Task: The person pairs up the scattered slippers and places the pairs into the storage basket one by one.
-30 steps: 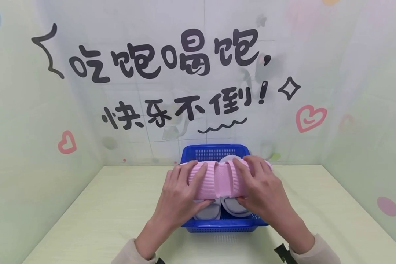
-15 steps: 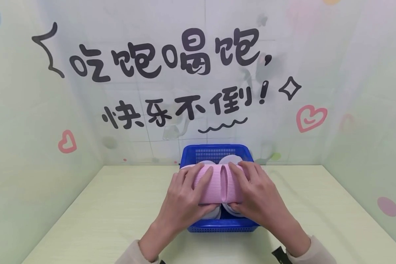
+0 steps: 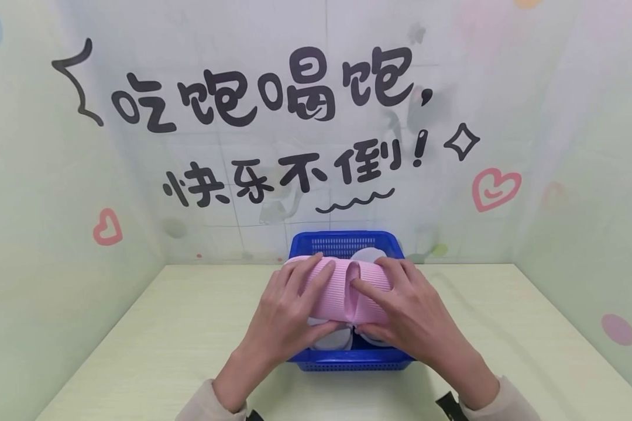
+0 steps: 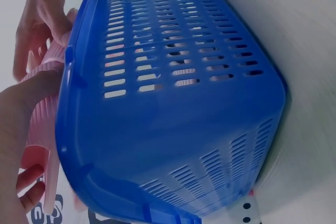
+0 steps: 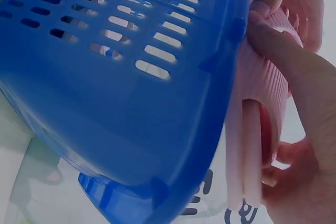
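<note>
A pair of pink slippers with ribbed straps lies crosswise over a blue basket (image 3: 350, 356), the two straps close together. My left hand (image 3: 287, 304) grips the left pink slipper (image 3: 332, 298), its thumb underneath. On the other side my right hand (image 3: 418, 301) holds the right pink slipper (image 3: 371, 313), with one fingertip at the narrow gap between the straps. In the right wrist view the pink soles (image 5: 252, 156) overlap beside the basket rim. White slippers (image 3: 334, 339) sit inside the basket, partly hidden by the pink pair and my hands.
The basket has slotted walls (image 4: 173, 66) and stands on a pale wooden table (image 3: 189, 327) near the back wall (image 3: 242, 234). Side walls rise at left and right. Black lettering (image 3: 316, 85) and pink hearts are printed on the walls.
The two pink slippers have slid together, so the wide gap between their straps has narrowed. My right hand has shifted inward, and a fingertip now reaches the gap.
</note>
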Action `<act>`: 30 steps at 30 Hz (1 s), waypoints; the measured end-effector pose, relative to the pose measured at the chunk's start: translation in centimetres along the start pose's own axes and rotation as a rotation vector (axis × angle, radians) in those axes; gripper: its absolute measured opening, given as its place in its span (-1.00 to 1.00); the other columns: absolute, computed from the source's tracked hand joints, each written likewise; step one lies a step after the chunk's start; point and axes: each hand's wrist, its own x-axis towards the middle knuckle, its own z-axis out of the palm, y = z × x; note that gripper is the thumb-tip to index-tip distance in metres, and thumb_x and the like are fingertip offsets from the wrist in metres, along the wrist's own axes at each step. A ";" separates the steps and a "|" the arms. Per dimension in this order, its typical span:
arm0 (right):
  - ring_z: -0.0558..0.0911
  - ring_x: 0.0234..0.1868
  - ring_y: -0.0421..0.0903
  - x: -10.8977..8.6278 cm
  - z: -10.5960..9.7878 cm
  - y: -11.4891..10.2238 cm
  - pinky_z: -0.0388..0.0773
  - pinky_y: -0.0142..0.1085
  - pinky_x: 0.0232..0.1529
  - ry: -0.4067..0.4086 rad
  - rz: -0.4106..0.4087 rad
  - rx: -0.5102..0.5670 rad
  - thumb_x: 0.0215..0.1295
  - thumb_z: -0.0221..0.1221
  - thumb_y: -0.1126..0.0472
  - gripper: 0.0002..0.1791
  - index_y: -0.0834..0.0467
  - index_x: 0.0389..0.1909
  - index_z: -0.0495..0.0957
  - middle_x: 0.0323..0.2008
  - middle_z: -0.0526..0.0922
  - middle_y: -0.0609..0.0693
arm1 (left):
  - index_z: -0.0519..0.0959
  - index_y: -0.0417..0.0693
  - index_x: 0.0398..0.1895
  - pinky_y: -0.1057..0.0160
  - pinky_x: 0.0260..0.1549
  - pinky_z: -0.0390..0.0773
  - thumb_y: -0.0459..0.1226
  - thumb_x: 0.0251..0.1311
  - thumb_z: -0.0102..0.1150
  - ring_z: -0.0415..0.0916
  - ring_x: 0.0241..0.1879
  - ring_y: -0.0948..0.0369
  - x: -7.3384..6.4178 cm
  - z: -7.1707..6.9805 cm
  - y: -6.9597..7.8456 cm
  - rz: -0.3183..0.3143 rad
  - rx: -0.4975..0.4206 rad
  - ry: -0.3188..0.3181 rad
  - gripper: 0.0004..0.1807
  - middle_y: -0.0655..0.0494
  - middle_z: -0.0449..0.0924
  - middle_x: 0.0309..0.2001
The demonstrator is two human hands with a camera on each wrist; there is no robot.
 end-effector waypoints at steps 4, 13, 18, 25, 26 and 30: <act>0.54 0.06 0.10 -0.1 -0.3 0.2 0.70 -0.07 -0.07 -0.025 -0.027 0.034 -0.06 0.52 -0.32 -0.29 -0.19 0.14 0.58 0.15 0.53 0.15 | 0.47 -0.02 0.39 -0.01 0.06 0.65 0.27 -0.33 0.66 0.48 0.23 -0.06 0.1 0.0 -0.1 0.010 0.014 0.004 0.14 -0.10 0.52 0.34; 0.58 0.07 0.04 -0.2 -0.9 0.6 0.71 -0.09 -0.05 -0.084 -0.010 0.062 0.16 0.44 -0.06 -0.55 -0.17 0.08 0.59 0.14 0.60 0.09 | 0.48 0.07 0.40 0.03 -0.03 0.64 0.24 -0.31 0.67 0.51 0.23 -0.08 -0.2 0.2 0.2 0.019 0.047 0.011 0.10 -0.12 0.47 0.40; 0.61 -0.10 0.00 -0.1 -0.8 0.6 0.68 -0.16 -0.23 -0.058 0.022 0.030 0.13 0.47 -0.14 -0.55 -0.12 -0.02 0.56 0.02 0.64 0.10 | 0.49 0.06 0.40 -0.03 0.01 0.67 0.19 -0.26 0.67 0.51 0.25 -0.10 -0.2 0.1 -0.2 0.008 0.039 0.056 0.06 -0.18 0.45 0.39; 0.59 -0.19 -0.01 -0.3 -1.3 1.3 0.66 -0.15 -0.35 -0.065 0.124 0.036 0.13 0.45 -0.21 -0.45 -0.03 0.00 0.49 -0.13 0.60 0.10 | 0.53 -0.14 0.32 0.02 -0.11 0.70 0.25 0.23 0.27 0.57 0.07 -0.01 -0.5 0.4 -1.8 -0.163 -0.181 0.226 -0.20 -0.17 0.55 0.13; 0.57 -0.21 -0.03 -0.3 -1.5 1.3 0.65 -0.17 -0.37 -0.077 0.147 0.047 0.15 0.44 -0.21 -0.46 -0.03 0.00 0.49 -0.14 0.59 0.09 | 0.54 -0.16 0.29 0.05 -0.14 0.70 0.23 0.31 0.20 0.58 0.04 0.01 -0.7 0.6 -2.1 -0.208 -0.213 0.236 -0.25 -0.16 0.55 0.08; 0.53 -0.28 -0.09 0.1 -2.0 1.6 0.58 -0.22 -0.45 -0.153 0.240 0.102 0.20 0.40 -0.23 -0.49 -0.05 0.02 0.51 -0.18 0.60 0.07 | 0.56 -0.15 0.24 0.05 -0.14 0.70 0.02 0.34 0.29 0.60 0.06 0.03 -1.5 1.6 -3.4 -0.483 -0.351 0.152 -0.44 -0.13 0.52 0.08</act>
